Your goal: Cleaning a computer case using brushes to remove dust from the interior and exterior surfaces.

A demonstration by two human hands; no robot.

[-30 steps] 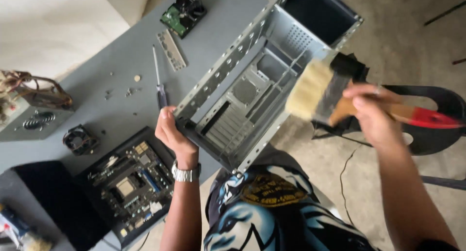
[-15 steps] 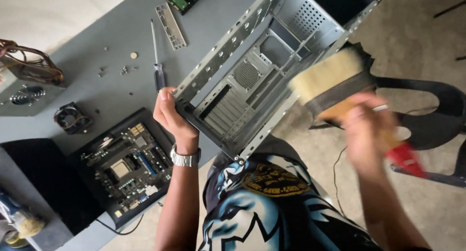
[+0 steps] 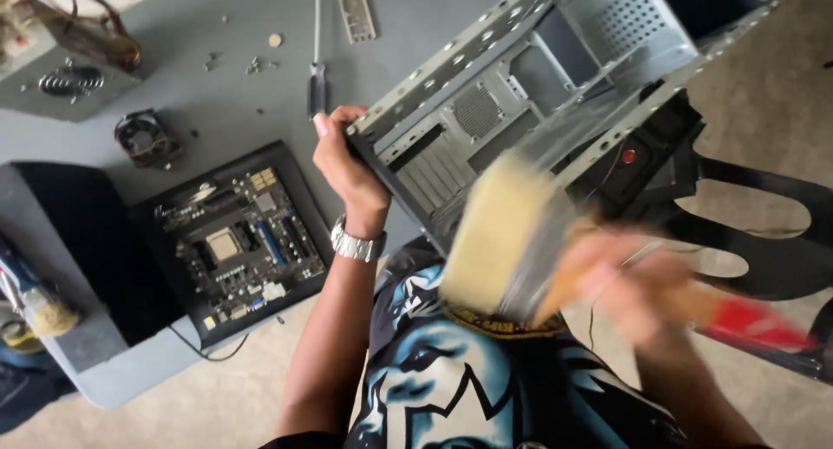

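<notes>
**Brushing an empty computer case held at the edge of the surface**

Holding the bare metal computer case [image 3: 538, 111] by its near corner, the left hand [image 3: 347, 167] has its grip closed around the case frame, with the fingers wrapped over the edge. A silver wristwatch [image 3: 357, 243] sits on this wrist. The case is tilted, its open side faces the person, and it reaches from the grey surface [image 3: 217, 93] out over the floor.

The right hand [image 3: 629, 284] is strongly blurred. Its grip is closed on the handle of a wide paintbrush [image 3: 503, 232], whose handle end is red. The pale bristles are just in front of the lower rim of the case; I cannot tell if they touch the metal.

On the surface, left of the case, a screwdriver [image 3: 317, 67] lies close to the left hand. Some small screws [image 3: 252, 65] are scattered near it. A motherboard [image 3: 234, 241] lies on a black tray near the person's left arm. A small black fan [image 3: 143, 138] is beside it, and a grey power supply [image 3: 65, 76] with wires stands in the far left corner. A narrow metal plate [image 3: 354, 11] lies at the top edge of the view.
</notes>
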